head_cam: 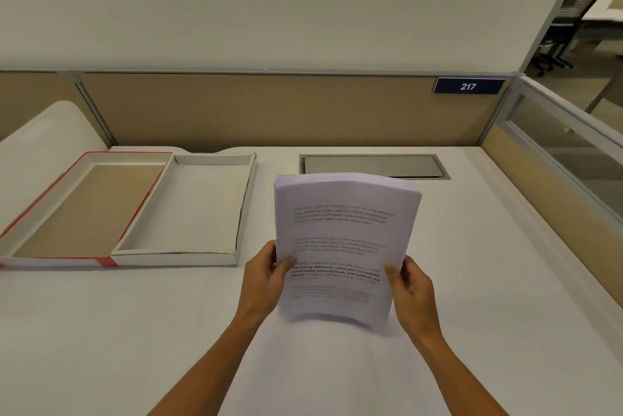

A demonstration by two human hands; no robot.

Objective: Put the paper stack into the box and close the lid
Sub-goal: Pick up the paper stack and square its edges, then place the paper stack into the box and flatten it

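I hold a thick stack of printed white paper [340,247] raised off the desk, its top edge bowed. My left hand [266,275] grips its lower left edge and my right hand [409,287] grips its lower right edge, thumbs on the front page. To the left, the shallow white box [188,210] lies open and empty on the desk. Its lid [81,210], red-edged with a brown inside, lies folded out flat on the box's left side, joined to it.
A white desk [488,281] with tan partition walls behind and to the right. A metal cable hatch [372,166] is set into the desk behind the paper. A number plate reading 217 [468,86] hangs on the partition. A rounded white object [43,132] sits at far left.
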